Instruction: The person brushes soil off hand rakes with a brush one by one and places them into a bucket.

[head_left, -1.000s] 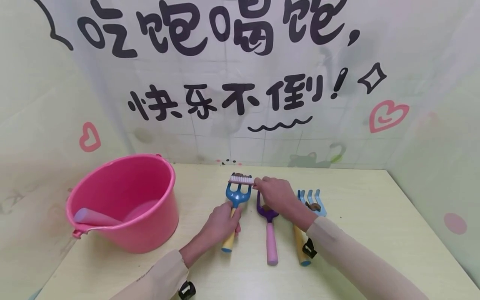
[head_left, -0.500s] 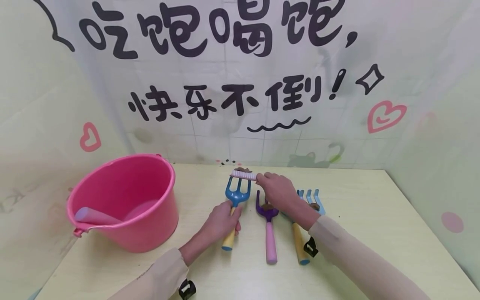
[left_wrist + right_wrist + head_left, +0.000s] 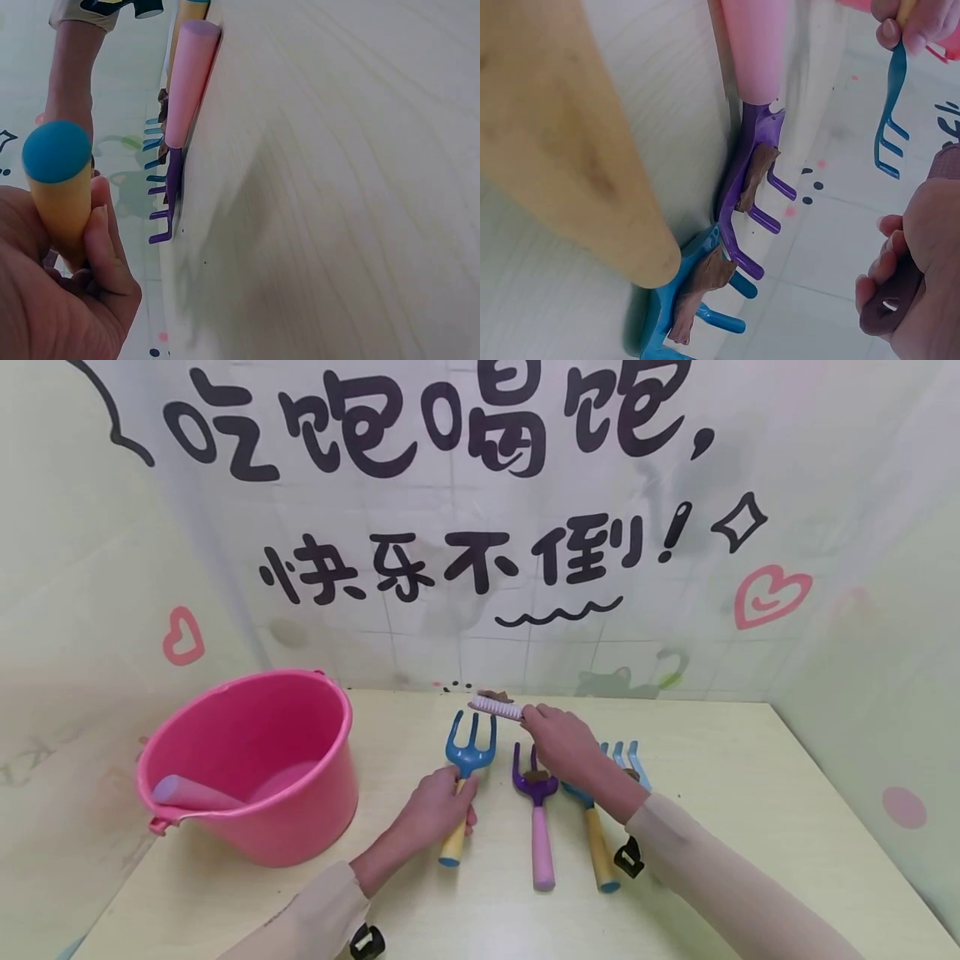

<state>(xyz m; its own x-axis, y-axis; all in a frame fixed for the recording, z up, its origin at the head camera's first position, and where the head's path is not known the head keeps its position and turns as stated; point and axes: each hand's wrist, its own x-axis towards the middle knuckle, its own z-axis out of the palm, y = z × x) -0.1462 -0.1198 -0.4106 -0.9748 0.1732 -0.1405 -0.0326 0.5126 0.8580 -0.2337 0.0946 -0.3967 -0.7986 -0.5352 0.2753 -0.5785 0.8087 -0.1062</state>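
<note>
My left hand (image 3: 435, 810) grips the yellow handle of a blue three-pronged garden hand fork (image 3: 471, 753), prongs pointing away from me. In my right hand (image 3: 562, 739) is a brush (image 3: 497, 707) with white bristles, held just past the prong tips and apart from them. A brown scrap (image 3: 495, 695) shows at the bristles; whether it rests on them or lies behind is unclear. The right wrist view shows the brush's dark handle (image 3: 894, 300) within my curled fingers. Right of the held fork lies a purple fork (image 3: 536, 789) with a pink handle, bearing another brown scrap (image 3: 759, 176).
Another blue fork (image 3: 660, 315) with a yellow handle lies beside the purple one, a brown scrap on it. A light-blue rake (image 3: 633, 760) is partly hidden by my right forearm. At left stands a pink bucket (image 3: 300, 818) with a lilac-handled thing (image 3: 191, 793) inside.
The brush has moved from across the prongs to beyond their tips and rightward, the brown scrap shifting with it. The held fork has moved slightly left, its prongs now bare.
</note>
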